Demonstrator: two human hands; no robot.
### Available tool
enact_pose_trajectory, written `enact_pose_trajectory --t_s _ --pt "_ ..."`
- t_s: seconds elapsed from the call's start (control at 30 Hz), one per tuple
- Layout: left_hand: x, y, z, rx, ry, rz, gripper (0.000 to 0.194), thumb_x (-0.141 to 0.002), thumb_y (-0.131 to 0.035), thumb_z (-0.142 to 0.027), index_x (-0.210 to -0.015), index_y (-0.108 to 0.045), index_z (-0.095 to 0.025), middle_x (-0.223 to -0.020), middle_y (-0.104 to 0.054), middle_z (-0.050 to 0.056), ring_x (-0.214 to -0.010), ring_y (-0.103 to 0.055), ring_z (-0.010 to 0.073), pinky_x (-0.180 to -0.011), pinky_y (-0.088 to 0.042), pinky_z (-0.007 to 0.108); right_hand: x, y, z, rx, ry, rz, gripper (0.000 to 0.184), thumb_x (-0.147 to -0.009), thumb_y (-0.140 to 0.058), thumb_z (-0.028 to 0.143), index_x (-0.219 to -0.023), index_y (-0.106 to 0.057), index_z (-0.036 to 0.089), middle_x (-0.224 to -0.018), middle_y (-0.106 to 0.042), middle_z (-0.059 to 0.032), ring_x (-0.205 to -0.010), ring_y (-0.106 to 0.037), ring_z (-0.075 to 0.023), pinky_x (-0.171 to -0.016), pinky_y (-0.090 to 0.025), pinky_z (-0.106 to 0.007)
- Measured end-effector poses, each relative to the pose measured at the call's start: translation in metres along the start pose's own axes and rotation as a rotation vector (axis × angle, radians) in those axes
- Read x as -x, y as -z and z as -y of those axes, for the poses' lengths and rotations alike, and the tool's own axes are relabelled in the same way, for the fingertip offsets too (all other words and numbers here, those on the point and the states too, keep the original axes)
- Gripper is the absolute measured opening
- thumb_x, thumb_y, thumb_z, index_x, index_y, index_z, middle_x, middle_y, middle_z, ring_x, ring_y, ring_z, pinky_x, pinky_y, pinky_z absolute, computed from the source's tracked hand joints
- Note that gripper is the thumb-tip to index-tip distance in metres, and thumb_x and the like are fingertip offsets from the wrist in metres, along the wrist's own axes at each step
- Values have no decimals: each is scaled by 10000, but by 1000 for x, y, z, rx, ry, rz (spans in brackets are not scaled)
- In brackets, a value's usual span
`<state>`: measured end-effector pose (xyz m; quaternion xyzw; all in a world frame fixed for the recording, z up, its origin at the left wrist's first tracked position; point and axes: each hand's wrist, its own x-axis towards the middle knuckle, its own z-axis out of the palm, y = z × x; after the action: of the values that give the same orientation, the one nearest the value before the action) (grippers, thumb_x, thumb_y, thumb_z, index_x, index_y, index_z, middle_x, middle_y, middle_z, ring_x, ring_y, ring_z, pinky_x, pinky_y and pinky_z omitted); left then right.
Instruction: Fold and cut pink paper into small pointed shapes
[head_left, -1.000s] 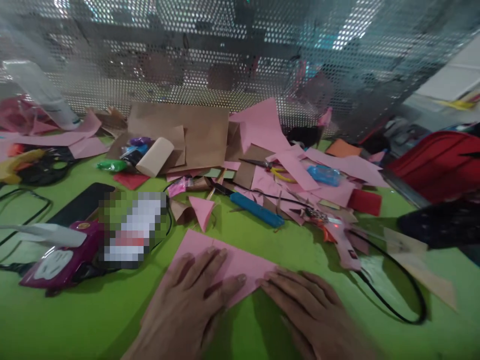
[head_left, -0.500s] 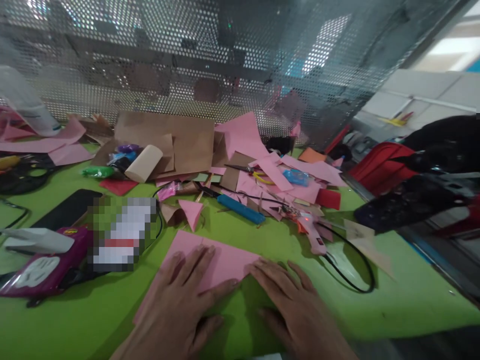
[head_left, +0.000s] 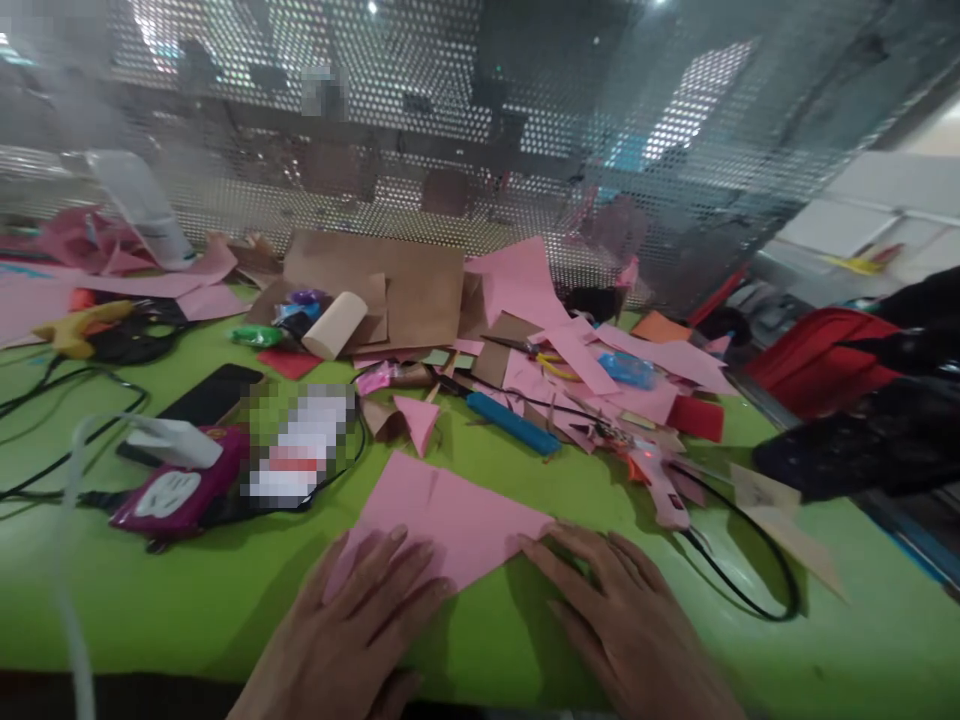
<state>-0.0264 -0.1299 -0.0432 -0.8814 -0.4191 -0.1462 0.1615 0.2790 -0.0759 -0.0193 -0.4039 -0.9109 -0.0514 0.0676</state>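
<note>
A folded sheet of pink paper (head_left: pixel 457 500) lies flat on the green table (head_left: pixel 180 620), pointed at its right end. My left hand (head_left: pixel 360 610) rests on the paper's lower left part with its fingers stretched out. The fingertips of my right hand (head_left: pixel 622 610) press on the right corner, and its fingers are spread flat too. Neither hand grips anything. My left fingers cover the near left edge of the sheet. Just beyond it stands a small pink paper cone (head_left: pixel 418 421).
A pink glue gun (head_left: pixel 661 490) with a looped black cord lies right of my right hand. Behind the sheet are a blue box cutter (head_left: pixel 513 422) and paper scraps. A purple power strip (head_left: pixel 184 490) holds a white charger (head_left: pixel 176 441) at left.
My left hand has drawn back toward me, uncovering more of the pink paper. My right fingers stay at its right corner. The camera view has turned slightly left.
</note>
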Motion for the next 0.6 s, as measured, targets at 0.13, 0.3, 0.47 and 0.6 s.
enact_pose_trajectory --t_s 0.13,0.3,0.47,0.6 --pt "22 6 0 -53 28 2 574 -791 -544 -215 -1362 -553 -271 -1437 -544 -41 -1481 -135 252 -1204 42 487 -3 -2 -3 19 36 -34 494 -953 -506 307 -1443 -443 344 -1293 -611 -73 -1121 -594 -266 -902 -465 -453" --pt "42 15 -2 -51 86 36 549 -822 -535 -182 -1362 -547 -278 -1431 -551 -36 -1492 -112 232 -1207 53 501 -3 -2 -3 11 38 -42 472 -955 -488 296 -1424 -468 349 -1287 -609 -70 -1113 -596 -268 -908 -455 -470" --pt "38 24 -4 9 88 11 492 -838 -522 -240 -1327 -575 -216 -1404 -581 4 -1442 -276 232 -1216 8 461 -6 2 2 -56 -12 -20 480 -958 -480 285 -1433 -455 346 -1297 -594 -77 -1158 -562 -279 -923 -454 -481" --pt "21 16 -16 30 80 -67 462 -892 -476 -274 -1331 -564 -159 -1393 -590 43 -1334 -439 220 -1216 -9 437 -10 7 9 -73 -43 -1 458 -942 -506 269 -1395 -504 337 -1258 -614 -78 -1136 -575 -276 -939 -445 -489"
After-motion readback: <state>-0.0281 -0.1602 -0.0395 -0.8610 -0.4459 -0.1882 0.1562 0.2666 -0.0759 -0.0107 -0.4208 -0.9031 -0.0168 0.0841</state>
